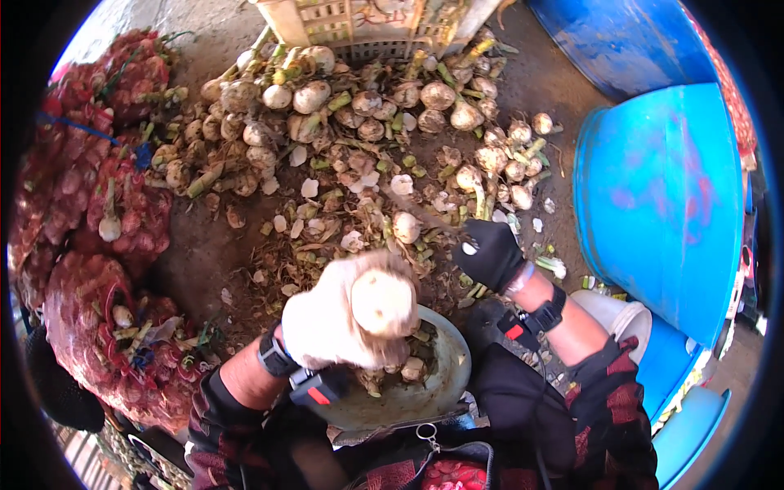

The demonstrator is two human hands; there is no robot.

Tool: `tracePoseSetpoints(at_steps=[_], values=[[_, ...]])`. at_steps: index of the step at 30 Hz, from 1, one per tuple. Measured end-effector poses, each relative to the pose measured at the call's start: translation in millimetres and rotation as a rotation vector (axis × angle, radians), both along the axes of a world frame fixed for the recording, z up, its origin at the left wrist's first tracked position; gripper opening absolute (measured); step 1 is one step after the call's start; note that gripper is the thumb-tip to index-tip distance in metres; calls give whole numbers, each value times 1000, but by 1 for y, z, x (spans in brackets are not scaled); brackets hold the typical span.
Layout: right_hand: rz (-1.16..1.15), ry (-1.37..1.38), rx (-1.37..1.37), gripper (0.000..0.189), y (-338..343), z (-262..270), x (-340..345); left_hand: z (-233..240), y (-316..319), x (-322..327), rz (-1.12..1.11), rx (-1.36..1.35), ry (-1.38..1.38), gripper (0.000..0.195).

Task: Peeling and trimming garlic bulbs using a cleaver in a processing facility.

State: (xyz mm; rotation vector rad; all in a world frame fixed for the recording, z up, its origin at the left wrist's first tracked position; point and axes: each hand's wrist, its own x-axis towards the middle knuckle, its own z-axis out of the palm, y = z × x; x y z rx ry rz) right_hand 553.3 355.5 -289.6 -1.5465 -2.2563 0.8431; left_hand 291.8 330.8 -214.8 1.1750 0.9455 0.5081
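My left hand (321, 312), in a white glove, grips a pale garlic bulb (383, 302) with its round face turned up; the bulb's edge is blurred. Below it, a shallow greenish basin (441, 386) in front of my lap holds a few dirty bulbs (414, 369) and stalk pieces. My right hand (490, 254), in a black glove, is closed around the handle of a knife, mostly hidden in the fist. The thin dark blade (422, 212) points up and left, apart from the held bulb.
A heap of soiled garlic (312, 98) with green stalks lies ahead, before a plastic crate (380, 24). Trimmings and peeled skins (306, 239) litter the ground. Full red mesh bags (86, 300) line the left. Blue tubs (661, 208) and a white bucket (637, 331) stand right.
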Motion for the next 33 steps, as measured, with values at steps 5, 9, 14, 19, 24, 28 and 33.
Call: tracePoseSetpoints(at_steps=[5, 9, 14, 19, 24, 28, 33], values=[[-220, 576, -496, 35, -11, 23, -12, -10, 12, 14, 519, -324, -598, 76], [-136, 655, -578, 31, -12, 43, -35, -30, 12, 27, 666, -440, -1035, 62], [-236, 572, -609, 32, 1, 46, -32, -28, 13, 9, 695, -435, -924, 50], [-44, 422, -441, 40, 5, 38, -17, -13, 25, -20, 6, -14, 146, 34], [-32, 354, -349, 42, 13, 28, -13, -42, 7, -5, -253, -94, 355, 24], [-219, 502, -435, 37, 8, 21, -7, -70, 7, -10, -292, 788, 247, 29], [66, 9, -602, 32, -16, -5, -18, -38, 1, -18, -171, 675, 275, 19]])
